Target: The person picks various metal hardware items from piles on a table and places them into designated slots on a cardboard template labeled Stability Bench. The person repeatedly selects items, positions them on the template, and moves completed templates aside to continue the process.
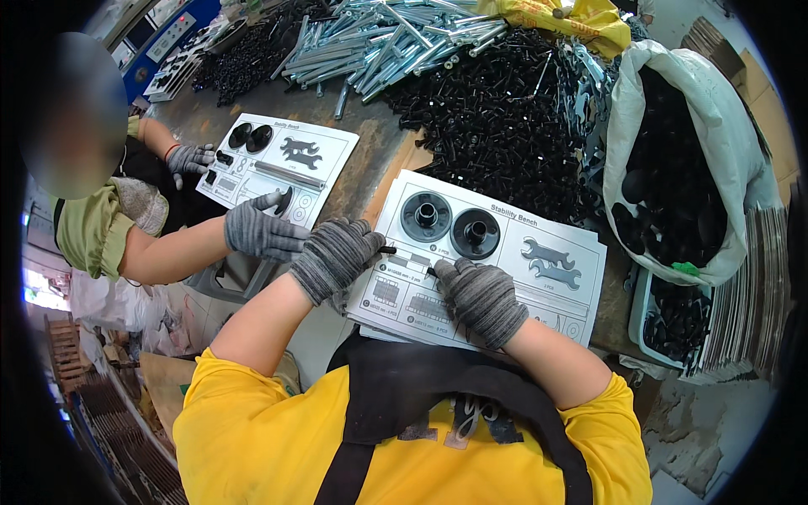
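A stack of white printed cards (520,220) lies in front of me. At its upper part are two black round discs (426,216) with raised hubs. My left hand (338,257), in a grey striped knit glove, is at the card's left edge, closed on a short black bolt (387,249). My right hand (485,301), gloved alike, rests low over the card's middle. Its fingers close on another dark bolt (432,272), mostly hidden. To the right of the discs, two grey open-ended wrenches (551,263) show on the card; whether real or printed, I cannot tell.
Heaped black bolts (497,126) and long silver rods (396,42) cover the table's back. A white sack (627,109) of black parts stands right, above a light bin (648,341). At left, a co-worker's gloved hands (263,227) work over another card (332,151).
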A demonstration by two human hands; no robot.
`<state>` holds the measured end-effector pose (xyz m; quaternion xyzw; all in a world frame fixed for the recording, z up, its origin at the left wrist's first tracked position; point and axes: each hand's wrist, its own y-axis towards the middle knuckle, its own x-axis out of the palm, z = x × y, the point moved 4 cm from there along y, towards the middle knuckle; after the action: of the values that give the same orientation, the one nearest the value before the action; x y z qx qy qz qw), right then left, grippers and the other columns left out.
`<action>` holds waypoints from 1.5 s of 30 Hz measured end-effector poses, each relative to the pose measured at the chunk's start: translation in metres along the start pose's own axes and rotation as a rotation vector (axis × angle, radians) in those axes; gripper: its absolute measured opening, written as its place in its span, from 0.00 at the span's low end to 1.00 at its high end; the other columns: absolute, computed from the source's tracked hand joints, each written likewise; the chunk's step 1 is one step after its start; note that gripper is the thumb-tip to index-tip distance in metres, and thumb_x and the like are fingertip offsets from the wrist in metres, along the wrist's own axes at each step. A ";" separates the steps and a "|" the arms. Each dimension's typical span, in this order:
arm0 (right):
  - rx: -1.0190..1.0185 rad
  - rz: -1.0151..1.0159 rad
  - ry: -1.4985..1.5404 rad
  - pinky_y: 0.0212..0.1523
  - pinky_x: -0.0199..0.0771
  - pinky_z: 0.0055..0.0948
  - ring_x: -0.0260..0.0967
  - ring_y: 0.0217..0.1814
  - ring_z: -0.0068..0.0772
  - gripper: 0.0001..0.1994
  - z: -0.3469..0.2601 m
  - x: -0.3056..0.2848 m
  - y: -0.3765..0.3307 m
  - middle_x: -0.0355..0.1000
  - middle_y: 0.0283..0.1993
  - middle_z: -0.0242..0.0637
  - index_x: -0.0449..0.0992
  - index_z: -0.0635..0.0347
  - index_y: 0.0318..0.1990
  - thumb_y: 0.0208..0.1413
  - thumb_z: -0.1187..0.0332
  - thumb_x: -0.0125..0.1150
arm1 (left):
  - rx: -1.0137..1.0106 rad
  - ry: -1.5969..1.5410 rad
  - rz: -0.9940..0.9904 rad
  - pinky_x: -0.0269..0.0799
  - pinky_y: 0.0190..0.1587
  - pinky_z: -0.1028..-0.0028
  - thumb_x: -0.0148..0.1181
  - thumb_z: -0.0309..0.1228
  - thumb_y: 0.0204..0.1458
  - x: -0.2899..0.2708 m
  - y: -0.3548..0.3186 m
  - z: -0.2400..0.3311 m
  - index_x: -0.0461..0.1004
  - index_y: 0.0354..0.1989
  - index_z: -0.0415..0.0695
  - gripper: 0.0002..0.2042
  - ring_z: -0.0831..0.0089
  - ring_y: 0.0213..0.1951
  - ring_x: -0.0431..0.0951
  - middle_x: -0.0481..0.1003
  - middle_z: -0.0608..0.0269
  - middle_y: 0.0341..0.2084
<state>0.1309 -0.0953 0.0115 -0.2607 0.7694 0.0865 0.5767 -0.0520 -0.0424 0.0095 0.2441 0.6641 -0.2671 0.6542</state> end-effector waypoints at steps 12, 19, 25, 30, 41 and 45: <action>-0.071 -0.093 -0.190 0.25 0.72 0.37 0.72 0.29 0.40 0.14 -0.018 0.007 0.011 0.72 0.28 0.43 0.66 0.67 0.39 0.47 0.67 0.50 | -0.185 -0.006 -0.354 0.69 0.26 0.63 0.49 0.43 0.50 -0.009 0.012 0.013 0.73 0.25 0.45 0.15 0.62 0.26 0.75 0.72 0.54 0.18; 0.035 -0.031 0.304 0.29 0.70 0.34 0.71 0.26 0.41 0.10 0.010 0.006 0.038 0.71 0.24 0.45 0.69 0.61 0.33 0.48 0.64 0.50 | -0.209 -0.547 -0.481 0.69 0.37 0.69 0.51 0.39 0.47 0.009 0.025 -0.025 0.74 0.33 0.41 0.14 0.59 0.31 0.75 0.75 0.52 0.27; -0.013 -0.092 -0.139 0.21 0.70 0.38 0.72 0.26 0.41 0.09 -0.030 0.002 0.030 0.72 0.25 0.40 0.69 0.59 0.34 0.49 0.64 0.48 | 0.059 0.148 -0.472 0.70 0.26 0.64 0.51 0.35 0.46 -0.016 0.031 0.037 0.74 0.27 0.38 0.11 0.59 0.23 0.75 0.74 0.53 0.19; -0.047 0.045 -0.017 0.27 0.71 0.36 0.70 0.26 0.44 0.13 -0.006 0.001 0.028 0.70 0.27 0.42 0.70 0.60 0.37 0.49 0.60 0.51 | 0.033 -0.206 -0.127 0.69 0.34 0.66 0.53 0.35 0.47 -0.006 0.021 -0.005 0.74 0.30 0.43 0.09 0.62 0.30 0.73 0.72 0.57 0.23; -0.021 0.116 0.254 0.36 0.69 0.36 0.69 0.36 0.42 0.12 0.003 0.008 0.003 0.69 0.32 0.42 0.72 0.56 0.40 0.48 0.64 0.55 | 0.015 -0.438 0.177 0.68 0.33 0.68 0.59 0.27 0.41 0.016 0.005 -0.003 0.73 0.33 0.46 0.09 0.62 0.29 0.71 0.69 0.59 0.24; 0.103 -0.002 0.291 0.39 0.69 0.38 0.69 0.39 0.42 0.15 0.005 0.014 0.024 0.69 0.35 0.43 0.69 0.57 0.43 0.50 0.60 0.51 | 0.193 -0.603 0.143 0.68 0.33 0.68 0.61 0.29 0.40 0.017 0.010 -0.002 0.72 0.34 0.43 0.11 0.61 0.28 0.71 0.69 0.58 0.25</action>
<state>0.1207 -0.0769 -0.0070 -0.2414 0.8480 0.0076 0.4718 -0.0472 -0.0338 -0.0079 0.2608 0.3931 -0.3425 0.8125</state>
